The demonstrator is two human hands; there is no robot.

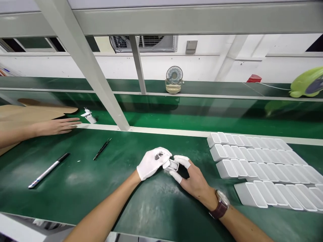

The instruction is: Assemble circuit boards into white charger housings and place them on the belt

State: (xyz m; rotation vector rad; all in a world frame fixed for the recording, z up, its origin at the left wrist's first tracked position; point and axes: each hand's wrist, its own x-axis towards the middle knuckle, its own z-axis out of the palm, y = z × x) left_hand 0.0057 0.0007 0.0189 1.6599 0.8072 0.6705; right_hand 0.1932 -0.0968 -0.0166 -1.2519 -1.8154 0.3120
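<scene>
My left hand (pixel 152 163) wears a white glove and is curled round a small dark and silver part (pixel 159 155). My right hand (pixel 190 178), with white finger cots on thumb and two fingers and a brown-strapped watch on the wrist, pinches a small white charger block (pixel 173 165). Both hands meet over the green mat (pixel 83 181) in the middle of the table. The block sits between the two hands, touched by both.
Rows of white charger blocks (pixel 262 168) lie at the right. A silver-and-black marker (pixel 47 170) and a thin black pen (pixel 102 148) lie to the left. Another person's hand (pixel 57 126) rests flat at far left, near a white plug part (pixel 88 116) and cardboard (pixel 27 114). A small fan (pixel 174 79) stands beyond.
</scene>
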